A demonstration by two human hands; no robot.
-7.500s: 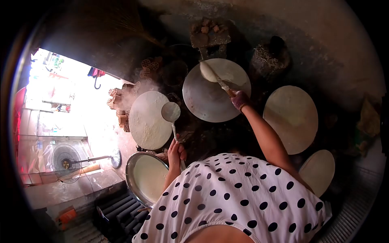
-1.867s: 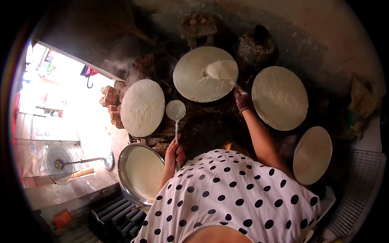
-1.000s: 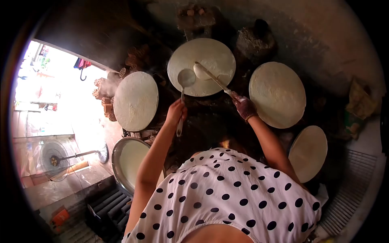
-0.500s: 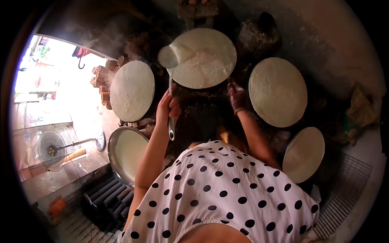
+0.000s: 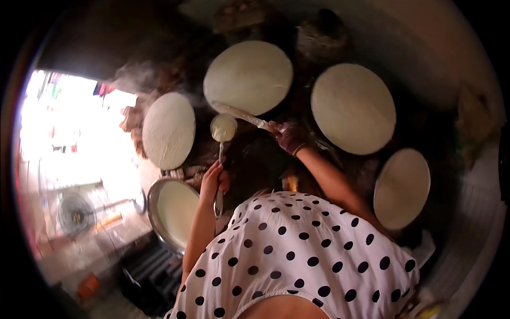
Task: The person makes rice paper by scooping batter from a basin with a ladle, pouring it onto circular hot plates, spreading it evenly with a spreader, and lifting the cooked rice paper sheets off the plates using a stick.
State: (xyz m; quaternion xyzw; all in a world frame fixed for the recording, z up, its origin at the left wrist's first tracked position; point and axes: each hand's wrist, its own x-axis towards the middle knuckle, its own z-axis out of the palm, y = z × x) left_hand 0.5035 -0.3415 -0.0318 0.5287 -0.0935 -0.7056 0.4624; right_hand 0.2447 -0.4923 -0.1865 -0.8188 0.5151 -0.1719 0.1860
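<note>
Head view: ladle (image 5: 223, 127) in left hand (image 5: 214, 182)

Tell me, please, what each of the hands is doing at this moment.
Left hand: closed around the handle of a ladle.
Right hand: gloved, closed on the handle of a long spreading tool.

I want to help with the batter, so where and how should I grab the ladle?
Take the ladle by its handle end, probably from the body side: the left hand grips further up, and the slim end sticks out toward the shirt. The round cup is at the far end and holds pale batter, so keep it level.
</note>
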